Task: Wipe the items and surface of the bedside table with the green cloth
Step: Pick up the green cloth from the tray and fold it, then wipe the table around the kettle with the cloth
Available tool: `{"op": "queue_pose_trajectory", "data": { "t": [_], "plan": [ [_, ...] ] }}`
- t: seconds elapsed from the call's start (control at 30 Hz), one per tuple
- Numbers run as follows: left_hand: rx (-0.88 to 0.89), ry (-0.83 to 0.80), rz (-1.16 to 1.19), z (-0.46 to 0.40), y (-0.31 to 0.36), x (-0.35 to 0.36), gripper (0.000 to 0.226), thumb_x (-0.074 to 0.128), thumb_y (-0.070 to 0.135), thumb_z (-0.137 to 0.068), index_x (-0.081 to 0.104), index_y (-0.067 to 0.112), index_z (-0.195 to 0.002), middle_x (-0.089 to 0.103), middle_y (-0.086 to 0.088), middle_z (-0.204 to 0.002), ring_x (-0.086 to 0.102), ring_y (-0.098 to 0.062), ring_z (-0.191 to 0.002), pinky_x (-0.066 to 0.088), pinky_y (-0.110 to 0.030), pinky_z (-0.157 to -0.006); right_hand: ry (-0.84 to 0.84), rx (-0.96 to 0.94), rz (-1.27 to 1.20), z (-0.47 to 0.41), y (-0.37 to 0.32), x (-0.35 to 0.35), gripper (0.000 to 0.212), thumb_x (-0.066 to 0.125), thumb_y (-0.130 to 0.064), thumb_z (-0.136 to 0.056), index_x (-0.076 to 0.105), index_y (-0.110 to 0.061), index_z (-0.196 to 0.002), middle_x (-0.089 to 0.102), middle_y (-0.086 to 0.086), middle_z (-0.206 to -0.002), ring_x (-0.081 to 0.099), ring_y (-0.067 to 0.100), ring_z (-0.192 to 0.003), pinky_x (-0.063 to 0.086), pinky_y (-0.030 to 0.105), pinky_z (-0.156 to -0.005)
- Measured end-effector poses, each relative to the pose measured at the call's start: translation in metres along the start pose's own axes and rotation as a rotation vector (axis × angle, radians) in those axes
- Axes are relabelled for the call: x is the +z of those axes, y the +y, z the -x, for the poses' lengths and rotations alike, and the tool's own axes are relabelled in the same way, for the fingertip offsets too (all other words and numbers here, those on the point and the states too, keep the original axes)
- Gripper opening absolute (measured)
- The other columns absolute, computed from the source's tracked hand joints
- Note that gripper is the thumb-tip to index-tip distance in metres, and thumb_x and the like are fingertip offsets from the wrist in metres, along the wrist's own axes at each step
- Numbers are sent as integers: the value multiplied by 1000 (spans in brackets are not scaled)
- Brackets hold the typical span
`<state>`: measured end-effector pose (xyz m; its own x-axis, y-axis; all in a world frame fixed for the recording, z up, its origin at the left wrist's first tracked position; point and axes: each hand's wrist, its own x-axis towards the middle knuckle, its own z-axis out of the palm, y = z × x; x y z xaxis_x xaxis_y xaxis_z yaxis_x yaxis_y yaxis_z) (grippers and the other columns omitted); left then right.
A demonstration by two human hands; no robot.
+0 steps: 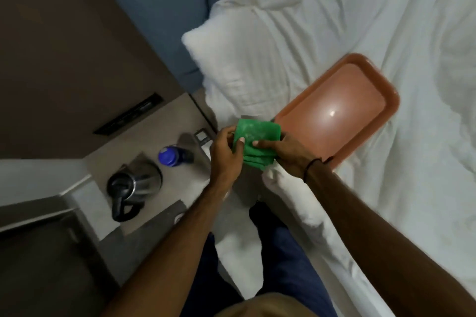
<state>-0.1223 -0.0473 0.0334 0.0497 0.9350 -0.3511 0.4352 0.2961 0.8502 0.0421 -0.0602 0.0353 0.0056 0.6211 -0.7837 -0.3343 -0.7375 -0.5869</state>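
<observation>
A folded green cloth (256, 136) is held in both hands at the centre of the view, above the gap between the bed and the bedside table. My left hand (225, 154) pinches its left side with the thumb on top. My right hand (286, 152) grips its right side, a dark band on the wrist. On the bedside table (164, 136) at the left stand a steel kettle (134, 185) with a black handle and a bottle with a blue cap (168, 156). An orange-brown tray (340, 110) lies on the bed, just right of the cloth.
A white pillow (247, 54) and crumpled white sheets (412, 85) fill the right side. A dark switch panel (128, 114) sits in the brown wall behind the table. A small switch plate (202, 135) is at the table's edge. My legs in dark trousers (278, 252) stand below.
</observation>
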Motion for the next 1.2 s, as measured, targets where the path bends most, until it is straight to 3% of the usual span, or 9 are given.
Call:
{"op": "queue_pose_trajectory", "data": {
  "t": [0.13, 0.27, 0.37, 0.43, 0.53, 0.6, 0.67, 0.9, 1.2],
  "plan": [
    [-86, 115, -5, 15, -52, -63, 21, 67, 8, -93, 66, 9, -114, 71, -3, -97, 69, -19, -85, 58, -21, -76, 31, -10, 159, -24, 40, 74, 52, 85, -9, -68, 65, -3, -116, 74, 18, -111, 72, 34, -100, 63, 43, -80],
    [-162, 222, -57, 25, -127, -122, 18, 63, 17, -90, 68, 21, -107, 73, -9, -101, 70, -26, -89, 61, -44, -82, 94, -22, 289, -47, 93, 125, 37, 82, 0, -71, 69, -3, -105, 73, 19, -105, 71, 32, -93, 61, 43, -81],
    [-247, 340, -117, 32, -176, -162, 14, 63, 14, -94, 69, 16, -106, 69, -8, -104, 69, -28, -92, 60, -42, -80, 64, 17, 331, -61, 137, 155, 24, 78, 5, -74, 70, -10, -90, 73, 4, -86, 73, 9, -71, 61, 34, -68],
    [-242, 396, -261, 30, -207, -185, 18, 66, 11, -95, 69, 10, -112, 65, -12, -114, 66, -32, -103, 58, -49, -88, 60, 58, 338, -71, 169, 176, 27, 77, 5, -76, 68, -8, -98, 71, 2, -89, 71, 9, -73, 60, 32, -68],
    [-252, 371, -501, 9, -257, -217, 51, 73, 12, -89, 58, 6, -137, 52, -23, -144, 49, -44, -132, 46, -56, -109, 97, 103, 345, -98, 215, 215, 35, 76, -1, -77, 67, -15, -108, 72, 8, -110, 69, 26, -100, 59, 46, -89],
    [-255, 287, -562, -8, -278, -235, 69, 74, 19, -89, 44, 13, -151, 35, -20, -162, 33, -44, -146, 35, -57, -116, 126, 93, 349, -118, 235, 245, 30, 70, 0, -79, 67, -25, -95, 73, 10, -110, 69, 30, -102, 57, 54, -91],
    [-254, 187, -544, -19, -296, -246, 73, 70, 25, -94, 35, 19, -157, 23, -16, -169, 25, -42, -153, 29, -57, -120, 170, 40, 351, -137, 252, 274, 26, 66, 0, -77, 70, -19, -95, 74, 10, -103, 70, 32, -98, 58, 55, -88],
    [-234, 166, -491, -23, -311, -256, 69, 70, 30, -94, 38, 26, -156, 27, -7, -169, 30, -34, -153, 31, -52, -120, 289, -79, 362, -145, 277, 324, 24, 71, -9, -74, 73, -14, -97, 76, 8, -90, 73, 23, -82, 63, 46, -76],
    [-198, 193, -490, -22, -306, -255, 68, 72, 30, -92, 43, 25, -153, 35, -10, -164, 38, -36, -147, 40, -53, -113, 339, 4, 528, -163, 249, 330, 36, 68, -3, -76, 73, -14, -110, 76, 8, -103, 69, 21, -94, 60, 38, -86]
  ]
}}
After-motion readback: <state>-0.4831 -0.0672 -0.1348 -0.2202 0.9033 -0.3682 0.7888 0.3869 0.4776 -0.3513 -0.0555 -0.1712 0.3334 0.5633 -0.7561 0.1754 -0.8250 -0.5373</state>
